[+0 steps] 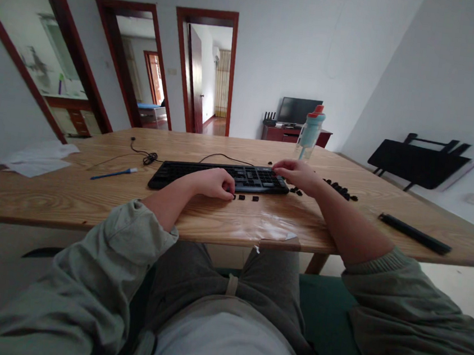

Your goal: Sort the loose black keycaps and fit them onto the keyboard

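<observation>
Table [199, 218], wooden, one, spanning the view. TV [298, 111], black, on a low red-brown cabinet [275, 133] at the far wall. Keyboard [245, 177], black, lying flat mid-table, long side toward the person. Paper [39, 159], white, crumpled, at the table's left end. Bottle [309, 133], clear and pale blue with a red cap, upright behind the right hand. Bar [415, 233], black, flat at the right. Left hand [213, 183], fingers curled, tips at a keycap before the keyboard; whether pinched cannot be told. Right hand [299, 175], well apart from the left, fingertips at the keyboard's right end; grip cannot be told. Brush [112, 174], blue, left of the keyboard. Cable [149, 159], black, partly coiled, behind the brush. Keycaps [339, 189], black, loosely heaped beside the right forearm; two more [248, 198] just right of the left fingertips.
</observation>
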### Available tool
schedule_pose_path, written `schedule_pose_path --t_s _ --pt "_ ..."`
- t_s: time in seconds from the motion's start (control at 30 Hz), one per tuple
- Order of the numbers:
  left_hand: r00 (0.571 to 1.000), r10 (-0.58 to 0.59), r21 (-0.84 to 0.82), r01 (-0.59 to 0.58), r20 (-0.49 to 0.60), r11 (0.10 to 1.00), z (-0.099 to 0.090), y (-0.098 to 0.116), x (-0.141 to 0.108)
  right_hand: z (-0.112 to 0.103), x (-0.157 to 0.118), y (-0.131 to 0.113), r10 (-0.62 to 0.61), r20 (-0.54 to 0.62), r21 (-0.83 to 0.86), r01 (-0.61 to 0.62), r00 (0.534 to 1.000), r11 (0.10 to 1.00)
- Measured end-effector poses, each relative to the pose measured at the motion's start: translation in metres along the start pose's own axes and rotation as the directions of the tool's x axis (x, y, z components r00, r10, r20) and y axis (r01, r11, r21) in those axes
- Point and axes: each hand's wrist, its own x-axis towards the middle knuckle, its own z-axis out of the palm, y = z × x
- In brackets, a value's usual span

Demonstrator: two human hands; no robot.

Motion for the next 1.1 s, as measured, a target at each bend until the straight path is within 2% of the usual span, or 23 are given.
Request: schedule_pose_path --t_s 0.13,0.27,0.73,0.8,0.9,1.1 --pt "1.0 -0.001 0.011 0.001 -0.006 1.0 -0.001 0.001 -0.001 0.002 -0.006 -0.005 0.035 0.169 0.185 -0.066 0.985 0.981" --pt "1.0 -0.004 0.013 0.004 -0.008 1.0 -0.001 0.001 -0.001 0.001 -0.009 -0.007 0.046 0.227 0.288 -0.112 0.973 0.951" --pt "1.0 -0.019 -0.01 0.019 -0.004 1.0 -0.002 0.001 -0.001 0.003 -0.014 -0.013 0.034 0.296 0.238 -0.108 0.955 0.965" --pt "1.0 -0.02 -0.017 0.019 -0.011 1.0 -0.002 0.0 -0.001 0.003 -0.014 -0.014 0.066 0.366 0.21 -0.152 0.928 0.966" --pt "1.0 -0.025 -0.026 0.024 -0.019 0.999 -0.002 0.001 -0.002 0.002 -0.015 -0.018 0.135 0.486 0.067 -0.19 0.864 0.979" --pt "0.999 -0.032 -0.021 0.031 -0.021 0.999 -0.002 0.003 -0.003 0.0 -0.014 -0.02 0.121 0.564 -0.169 -0.029 0.817 0.985"
